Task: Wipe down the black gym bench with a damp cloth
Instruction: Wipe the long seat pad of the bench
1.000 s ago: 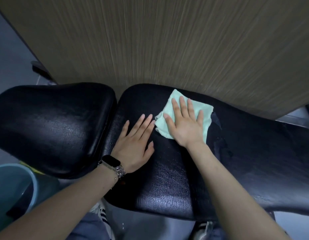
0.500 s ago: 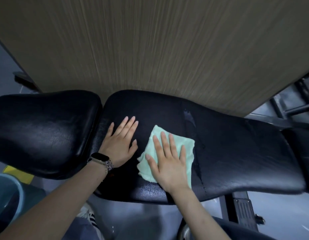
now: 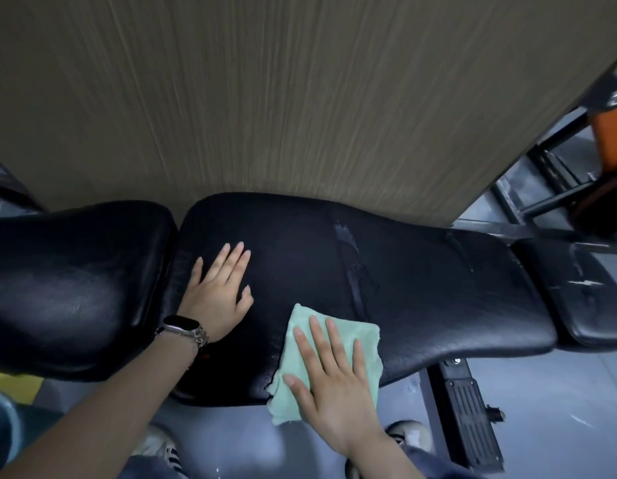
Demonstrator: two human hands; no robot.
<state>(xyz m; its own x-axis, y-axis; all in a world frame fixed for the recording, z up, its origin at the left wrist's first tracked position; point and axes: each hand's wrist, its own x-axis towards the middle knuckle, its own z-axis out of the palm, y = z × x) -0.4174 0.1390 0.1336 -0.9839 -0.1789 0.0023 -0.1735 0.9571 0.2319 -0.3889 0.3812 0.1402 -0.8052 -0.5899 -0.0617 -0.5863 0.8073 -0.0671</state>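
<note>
While left hand point(image 3: 217, 299) lies flat, fingers straight, on bench point(image 3: 421, 288), right hand point(image 3: 334, 385) presses cloth point(image 3: 352, 331) flat-fingered over near edge; cloth overhangs.

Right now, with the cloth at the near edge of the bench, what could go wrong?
1. The green cloth already hangs over the near edge of the bench pad; another pull by the right hand may drag it off onto the floor.
2. The cracked seam could snag the cloth or peel further.
3. The left hand rests flat on glossy vinyl and might slip if that is wet.
</note>
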